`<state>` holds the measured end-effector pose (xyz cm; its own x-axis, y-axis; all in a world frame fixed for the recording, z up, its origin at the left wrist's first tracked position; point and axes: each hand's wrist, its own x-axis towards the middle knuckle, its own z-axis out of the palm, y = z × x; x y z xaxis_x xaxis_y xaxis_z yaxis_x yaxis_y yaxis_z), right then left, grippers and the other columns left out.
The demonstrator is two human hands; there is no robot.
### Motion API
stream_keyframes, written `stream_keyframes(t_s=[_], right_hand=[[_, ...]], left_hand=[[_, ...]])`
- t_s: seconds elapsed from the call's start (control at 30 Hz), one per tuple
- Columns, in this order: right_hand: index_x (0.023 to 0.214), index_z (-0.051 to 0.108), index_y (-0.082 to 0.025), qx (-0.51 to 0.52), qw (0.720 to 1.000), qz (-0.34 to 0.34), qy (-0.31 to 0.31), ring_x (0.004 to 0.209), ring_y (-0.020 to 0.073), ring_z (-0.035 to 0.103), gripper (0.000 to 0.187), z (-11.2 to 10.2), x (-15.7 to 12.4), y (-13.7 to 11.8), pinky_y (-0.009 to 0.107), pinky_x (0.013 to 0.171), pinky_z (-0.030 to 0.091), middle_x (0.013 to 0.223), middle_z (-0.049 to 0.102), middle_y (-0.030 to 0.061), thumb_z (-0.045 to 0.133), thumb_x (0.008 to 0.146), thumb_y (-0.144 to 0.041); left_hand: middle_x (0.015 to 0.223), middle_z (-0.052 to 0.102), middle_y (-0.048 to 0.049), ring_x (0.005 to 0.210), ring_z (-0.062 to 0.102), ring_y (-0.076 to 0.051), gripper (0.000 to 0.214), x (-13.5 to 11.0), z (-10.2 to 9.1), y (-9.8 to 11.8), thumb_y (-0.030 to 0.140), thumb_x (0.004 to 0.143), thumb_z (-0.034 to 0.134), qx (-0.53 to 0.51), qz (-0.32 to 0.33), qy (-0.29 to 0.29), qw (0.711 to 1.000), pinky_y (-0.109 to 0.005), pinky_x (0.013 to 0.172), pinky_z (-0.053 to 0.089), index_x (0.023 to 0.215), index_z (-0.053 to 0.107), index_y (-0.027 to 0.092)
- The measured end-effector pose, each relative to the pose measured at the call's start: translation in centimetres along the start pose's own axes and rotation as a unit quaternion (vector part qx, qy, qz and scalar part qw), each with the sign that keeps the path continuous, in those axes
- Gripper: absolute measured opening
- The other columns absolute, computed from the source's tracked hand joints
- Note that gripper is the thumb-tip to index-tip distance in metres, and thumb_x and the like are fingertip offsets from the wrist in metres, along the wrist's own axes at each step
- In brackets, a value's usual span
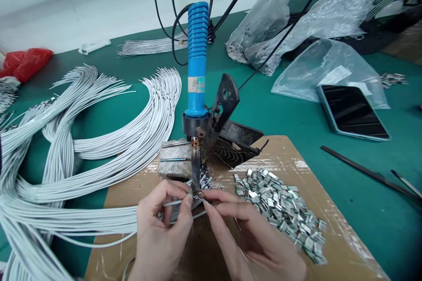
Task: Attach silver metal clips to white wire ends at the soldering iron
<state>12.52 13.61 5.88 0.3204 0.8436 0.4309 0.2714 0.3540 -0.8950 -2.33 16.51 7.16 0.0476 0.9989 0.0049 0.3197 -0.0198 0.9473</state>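
- Left hand (161,228) pinching a white cable (173,203), right at the soldering iron's (197,92) tip!
- Right hand (257,232), fingertips gathered beside a tiny metal piece (199,194); can't tell their grip.
- Metal connectors (280,206) heaped just right, on cardboard (260,151).
- White bundles (99,221) sweeping left.
- Phone (354,112) farther right.

No lettering, number or brand is legible: the pale sticker (196,84) on the blue soldering-iron handle (197,55), above centre of the frame, and the white label (335,75) on the flat clear plastic bag (300,80), at upper right, are too small and blurred to read.
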Motion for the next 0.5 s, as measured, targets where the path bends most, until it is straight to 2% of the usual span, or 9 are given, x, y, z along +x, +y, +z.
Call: stream_keyframes(t_s=[0.3, 0.5], right_hand=[[0.1, 0.063, -0.021, 0.012, 1.0, 0.0, 0.01, 0.098, 0.006, 0.074, 0.021, 0.33, -0.01, 0.02, 0.014, 0.089, 0.06, 0.109, 0.076, -0.0028, 0.067, 0.095, -0.001], [0.103, 0.064, -0.022, -0.003, 1.0, -0.019, -0.008, 0.1, 0.0065, 0.075, 0.024, -0.03, -0.17, 0.25, 0.015, 0.09, 0.06, 0.111, 0.076, -0.002, 0.067, 0.094, 0.001]], left_hand=[[0.102, 0.071, -0.0052, 0.092, 0.068, -0.012, 0.023, 0.19, 0.11, -0.22, 0.032, 0.104, 0.068, 0.028, 0.009, 0.003, 1.0, -0.013, 0.077, 0.054, 0.087, 0.069, 0.017], [0.1, 0.072, -0.006, 0.088, 0.068, -0.012, 0.024, 0.16, 0.24, 0.02, 0.031, 0.104, 0.067, 0.039, 0.014, 0.009, 0.999, -0.014, 0.064, 0.047, 0.085, 0.066, 0.016]])
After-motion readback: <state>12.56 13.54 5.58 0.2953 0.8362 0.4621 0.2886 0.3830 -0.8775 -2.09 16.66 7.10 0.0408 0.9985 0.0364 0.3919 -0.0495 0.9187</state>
